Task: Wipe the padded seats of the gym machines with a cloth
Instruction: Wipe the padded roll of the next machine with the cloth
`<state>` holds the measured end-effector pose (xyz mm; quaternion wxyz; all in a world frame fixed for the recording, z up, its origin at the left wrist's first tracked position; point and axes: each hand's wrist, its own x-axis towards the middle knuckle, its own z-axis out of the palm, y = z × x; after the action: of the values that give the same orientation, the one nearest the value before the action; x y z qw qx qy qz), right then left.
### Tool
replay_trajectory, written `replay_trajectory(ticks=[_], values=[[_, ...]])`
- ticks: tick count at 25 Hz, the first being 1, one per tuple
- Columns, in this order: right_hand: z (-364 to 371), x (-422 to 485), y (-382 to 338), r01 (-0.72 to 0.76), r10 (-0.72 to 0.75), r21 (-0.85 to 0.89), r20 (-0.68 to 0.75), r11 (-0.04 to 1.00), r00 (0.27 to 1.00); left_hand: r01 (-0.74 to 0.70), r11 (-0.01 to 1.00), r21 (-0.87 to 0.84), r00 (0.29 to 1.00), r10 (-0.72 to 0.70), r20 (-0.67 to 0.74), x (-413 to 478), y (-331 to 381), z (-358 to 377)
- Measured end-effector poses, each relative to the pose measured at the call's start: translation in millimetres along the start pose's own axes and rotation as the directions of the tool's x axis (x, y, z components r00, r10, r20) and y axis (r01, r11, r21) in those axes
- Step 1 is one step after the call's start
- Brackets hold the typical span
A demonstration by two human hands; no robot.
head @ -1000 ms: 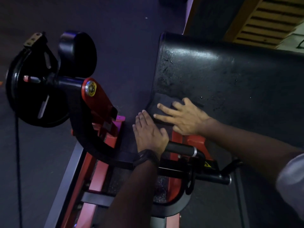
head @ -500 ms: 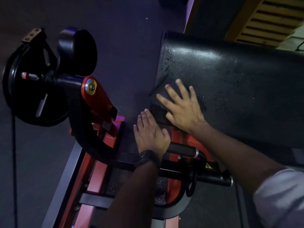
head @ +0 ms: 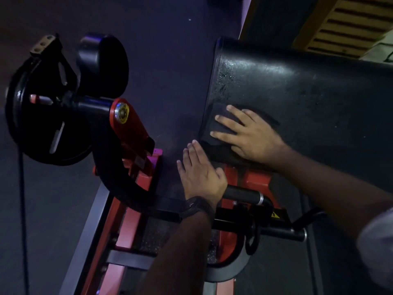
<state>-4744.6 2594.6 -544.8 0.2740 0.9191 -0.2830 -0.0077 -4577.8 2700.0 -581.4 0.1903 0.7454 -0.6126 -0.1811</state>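
Both of your hands were at the near left corner of the machine. Your right hand [head: 253, 135] lay flat on the dark cloth [head: 217, 113], its fingers [head: 227, 122] straight and spread, pressing the cloth onto the black padded seat [head: 308, 92] right at that corner. They gripped nothing. Your left hand [head: 200, 173] sat just below and beside it, fingers straight and close together, holding nothing. Its heel was at the black handle bar [head: 244, 195] on the red frame [head: 253, 182]. Whether the thumb hooked that bar could not be told.

What the next stroke turned on was direction. The seat's long axis ran from that corner away and to your right, out past the edge of view, so nearly all of its surface lay beyond and to the right of your fingertips. Specks that looked like droplets [head: 228, 76] glistened near the far left edge, almost straight ahead of the cloth. Your right hand was on the cloth and nearer that unwiped stretch, so it was probably the one to push forward and then sweep right. The cloth was nearly as dark as the seat, so its edges were hard to follow.
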Motion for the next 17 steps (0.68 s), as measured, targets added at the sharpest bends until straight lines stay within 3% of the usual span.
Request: replay_trajectory(ticks=[1,4,5,6,7,8,9,11,12,13,14,15,16,17], values=[[2.1,-0.1,-14.4,-0.027,0.027,-0.016,0.002,0.999,1.0,0.002,1.0,-0.004,1.0,-0.002,0.002,-0.1,1.6,-1.4],[-9.2,-0.8,2.8,0.314,-0.303,-0.109,0.104,0.943,0.947,0.014,1.0,-0.002,1.0,-0.014,0.017,-1.5,1.9,-2.5],[-11.8,3.9,24.2,0.268,-0.26,-0.127,0.078,0.955,0.962,0.018,1.0,-0.002,1.0,-0.018,0.018,-1.5,1.5,-2.5],[-13.6,8.2,36.6,0.068,-0.064,-0.097,0.037,0.993,0.997,0.019,1.0,-0.001,1.0,-0.019,0.016,-1.2,1.7,-2.2],[-15.7,12.3,35.7,-0.232,0.232,-0.016,-0.014,0.973,0.973,0.019,1.0,-0.001,1.0,-0.019,0.014,-0.6,1.7,-2.2],[-15.5,17.6,23.5,-0.417,0.418,0.045,-0.028,0.908,0.908,0.016,1.0,-0.003,1.0,-0.016,0.014,0.1,2.2,-2.3],[-9.5,21.7,3.4,-0.407,0.409,0.052,-0.049,0.912,0.911,0.012,1.0,-0.006,1.0,-0.012,0.017,0.1,2.8,-2.4],[-4.9,11.1,-12.5,0.062,-0.061,-0.072,0.023,0.995,0.998,0.006,1.0,-0.005,1.0,-0.006,0.023,-1.0,3.3,-2.5],[-4.8,8.4,3.5,0.225,-0.219,-0.109,0.067,0.968,0.973,0.005,1.0,-0.003,1.0,-0.005,0.019,-1.4,2.7,-2.3],[-5.6,10.8,20.0,0.137,-0.133,-0.108,0.043,0.985,0.99,0.004,1.0,-0.001,1.0,-0.004,0.015,-1.2,2.2,-1.9],[-10.6,16.4,27.9,-0.151,0.15,-0.042,-0.011,0.988,0.989,0.004,1.0,0.003,1.0,-0.004,0.013,-0.6,2.2,-1.7],[-18.3,25.6,24.1,-0.503,0.509,0.093,-0.05,0.859,0.859,0.005,1.0,0.008,1.0,-0.005,0.012,-0.1,1.8,-1.2],[-19.7,35.3,10.4,-0.671,0.681,0.142,-0.034,0.728,0.731,0.006,1.0,0.013,1.0,-0.006,0.012,-0.2,1.7,-1.2],[-15.2,38.6,-5.2,-0.609,0.617,0.108,-0.07,0.786,0.784,0.003,1.0,0.015,1.0,-0.003,0.016,-0.8,2.0,-1.7]])
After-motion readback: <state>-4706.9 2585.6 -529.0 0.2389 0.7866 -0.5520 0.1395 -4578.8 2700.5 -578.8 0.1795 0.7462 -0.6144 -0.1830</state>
